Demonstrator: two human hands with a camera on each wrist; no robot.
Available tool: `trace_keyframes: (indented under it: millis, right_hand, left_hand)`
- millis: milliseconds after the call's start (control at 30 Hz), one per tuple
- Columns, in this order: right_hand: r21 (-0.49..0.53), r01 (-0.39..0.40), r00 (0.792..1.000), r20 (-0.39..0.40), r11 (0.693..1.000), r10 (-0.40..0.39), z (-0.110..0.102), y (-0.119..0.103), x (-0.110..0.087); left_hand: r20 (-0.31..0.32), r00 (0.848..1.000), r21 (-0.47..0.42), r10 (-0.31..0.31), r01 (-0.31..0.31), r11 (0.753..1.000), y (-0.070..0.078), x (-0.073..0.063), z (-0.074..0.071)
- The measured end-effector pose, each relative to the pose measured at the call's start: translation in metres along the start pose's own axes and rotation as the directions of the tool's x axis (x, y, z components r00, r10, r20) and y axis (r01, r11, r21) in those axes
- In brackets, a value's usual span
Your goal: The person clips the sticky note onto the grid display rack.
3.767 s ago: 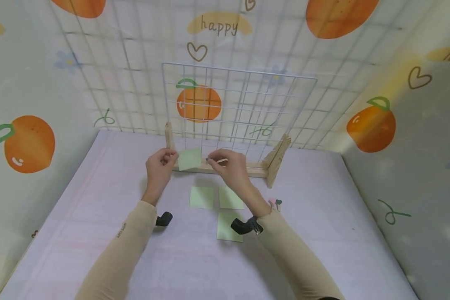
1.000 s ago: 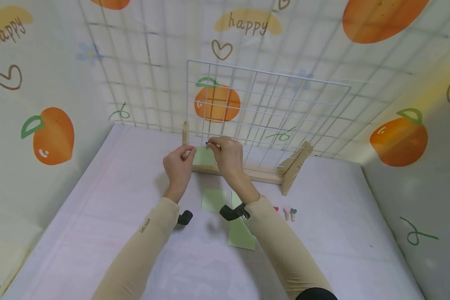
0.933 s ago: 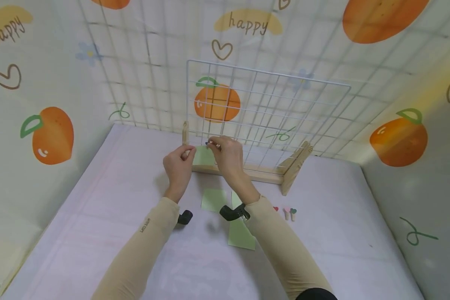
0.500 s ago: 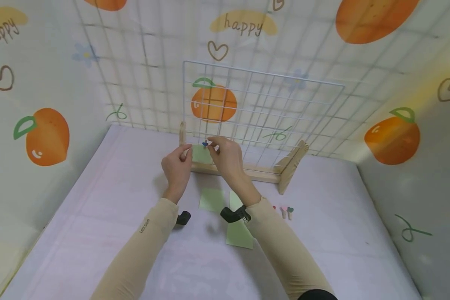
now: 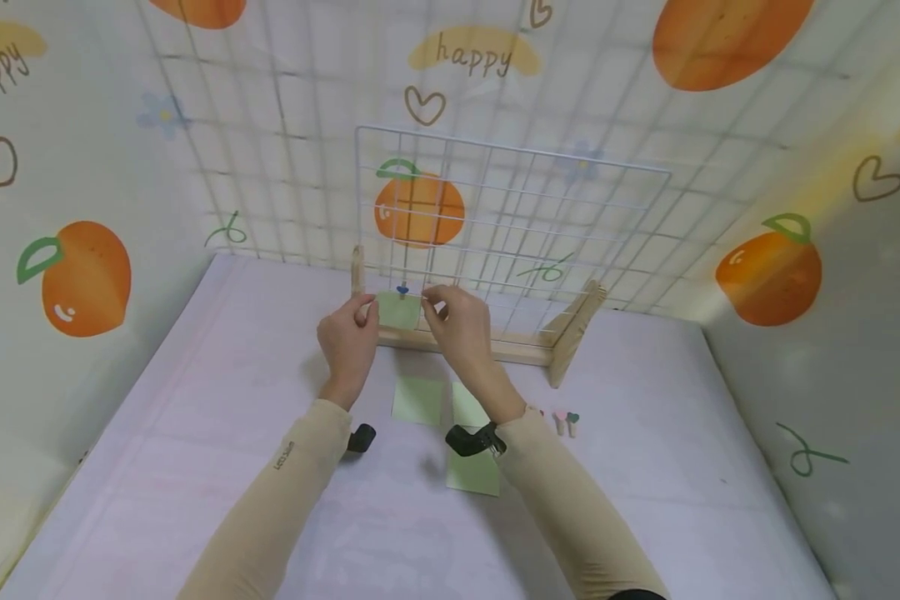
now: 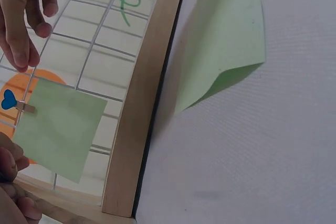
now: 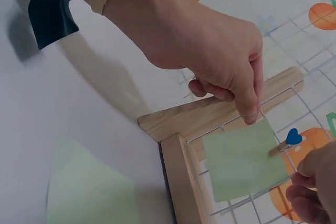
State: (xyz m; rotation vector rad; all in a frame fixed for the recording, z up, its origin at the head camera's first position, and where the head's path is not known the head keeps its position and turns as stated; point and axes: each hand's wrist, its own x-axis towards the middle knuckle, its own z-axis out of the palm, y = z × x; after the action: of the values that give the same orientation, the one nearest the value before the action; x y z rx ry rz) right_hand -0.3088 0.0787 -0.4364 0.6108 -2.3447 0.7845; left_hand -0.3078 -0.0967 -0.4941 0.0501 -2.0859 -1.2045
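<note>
A square green note is held against the wire grid by a small wooden clothespin with a blue heart at its upper edge. My left hand pinches the note's left edge between thumb and finger. My right hand is off the clothespin, its loosely bent fingertips right at the note's upper right corner. In the right wrist view, the left hand is large and the right hand is cut off by the frame's edge.
The grid stands in a wooden base. In front lie more green notes, one with a curling edge in the left wrist view. Pink and green heart clothespins lie to the right. Orange-printed sheets form the walls.
Earlier both hands carried the note toward the grid, the right with the blue heart clothespin. Now the clothespin is on the note, and the right hand has let go and shifted right.
</note>
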Motion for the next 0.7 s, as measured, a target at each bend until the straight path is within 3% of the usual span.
trace_keyframes:
  millis: [400, 700]
  right_hand:
    - [0.055, -0.111, 0.994, 0.011, 0.992, 0.11, -0.012, 0.011, -0.028]
    - [0.09, -0.174, 0.985, 0.038, 0.981, 0.171, -0.033, 0.035, -0.061]
  left_hand:
    - [-0.01, 0.997, 0.103, 0.077, -0.075, 0.992, 0.007, -0.006, -0.005]
    - [0.052, 0.997, 0.068, 0.049, -0.053, 0.996, 0.007, -0.014, -0.007]
